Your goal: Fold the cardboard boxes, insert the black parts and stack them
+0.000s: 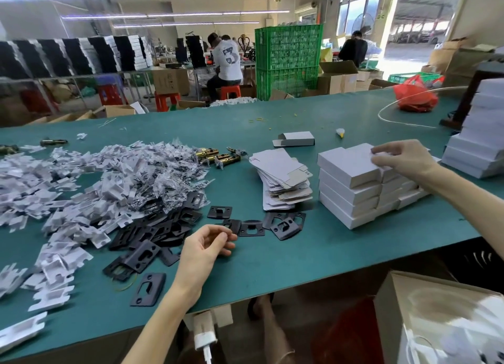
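Observation:
A stack of folded white boxes [349, 197] stands on the green table [272, 260] at the right. My right hand [401, 158] lies on the top box [346, 163] and pinches its far end between thumb and fingers. To the left of the stack is a pile of flat box blanks [281, 178]. Loose black plates [252, 228] lie in front of the blanks, and a larger heap of black plates [161, 230] spreads to the left. My left hand [204, 246] hovers beside the loose plates with its fingers loosely curled and holds nothing.
White plastic inserts [54, 189] and bagged screws [155, 173] cover the table's left. Brass latches [218, 156] lie behind them. One open box [296, 139] lies further back. A tall stack of boxes [482, 134] and a red bag [414, 95] stand at the right. A carton [441, 317] sits below the table edge.

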`<state>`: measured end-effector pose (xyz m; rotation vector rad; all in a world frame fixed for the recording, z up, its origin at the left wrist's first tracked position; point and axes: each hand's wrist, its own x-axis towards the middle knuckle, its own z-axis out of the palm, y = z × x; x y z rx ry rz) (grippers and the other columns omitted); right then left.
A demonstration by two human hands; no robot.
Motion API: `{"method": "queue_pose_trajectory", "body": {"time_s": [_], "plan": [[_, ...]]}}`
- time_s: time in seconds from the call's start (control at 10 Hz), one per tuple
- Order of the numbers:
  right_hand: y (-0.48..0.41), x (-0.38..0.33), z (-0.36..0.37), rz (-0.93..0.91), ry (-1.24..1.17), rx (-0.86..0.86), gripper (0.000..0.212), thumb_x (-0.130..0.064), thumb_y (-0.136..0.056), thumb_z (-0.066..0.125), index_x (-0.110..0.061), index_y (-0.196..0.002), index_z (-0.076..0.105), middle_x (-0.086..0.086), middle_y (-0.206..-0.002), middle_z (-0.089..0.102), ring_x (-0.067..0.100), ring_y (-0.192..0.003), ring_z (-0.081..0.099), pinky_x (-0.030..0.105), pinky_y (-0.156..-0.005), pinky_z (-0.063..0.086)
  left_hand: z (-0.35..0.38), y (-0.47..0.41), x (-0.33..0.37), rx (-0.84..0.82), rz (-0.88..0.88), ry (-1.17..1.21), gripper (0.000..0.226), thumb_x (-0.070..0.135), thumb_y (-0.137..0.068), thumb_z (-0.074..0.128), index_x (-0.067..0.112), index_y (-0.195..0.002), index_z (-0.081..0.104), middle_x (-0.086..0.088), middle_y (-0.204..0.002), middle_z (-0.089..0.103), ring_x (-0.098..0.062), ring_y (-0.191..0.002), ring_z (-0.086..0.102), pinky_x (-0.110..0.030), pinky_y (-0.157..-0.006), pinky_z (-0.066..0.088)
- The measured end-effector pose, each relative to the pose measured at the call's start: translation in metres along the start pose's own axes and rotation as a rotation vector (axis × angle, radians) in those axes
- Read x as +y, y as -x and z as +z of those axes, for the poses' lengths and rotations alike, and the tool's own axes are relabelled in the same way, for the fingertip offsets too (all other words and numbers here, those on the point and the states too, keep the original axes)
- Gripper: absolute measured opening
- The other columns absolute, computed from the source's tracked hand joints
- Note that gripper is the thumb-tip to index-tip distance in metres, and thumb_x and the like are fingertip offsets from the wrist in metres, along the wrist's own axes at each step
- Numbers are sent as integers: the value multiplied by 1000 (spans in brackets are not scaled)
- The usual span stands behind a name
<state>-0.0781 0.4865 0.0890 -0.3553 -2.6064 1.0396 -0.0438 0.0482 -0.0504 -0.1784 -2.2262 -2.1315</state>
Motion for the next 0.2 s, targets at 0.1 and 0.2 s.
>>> {"method": "queue_pose_trajectory", "body": {"time_s": [0.1,0.2], "plan": [[4,-2,3,-50,120,-9,32,-24,-92,69,-14,-122,73,14,-132,66,30,-128,54,41,-109,38,1,1,0,-10,25,-14,12,1,-102,60,6,-102,71,-9,-95,79,-21,-82,73,-25,-72,59],[14,-19,10,-153,198,156,36,-21,-96,66,-4,-128,68,20,-144,56,32,-139,46,40,-115,30,7,5,5,13,24,-16,13,-1,-103,57,4,-103,70,-10,-97,79,-23,-81,72,-26,-70,59]]}}
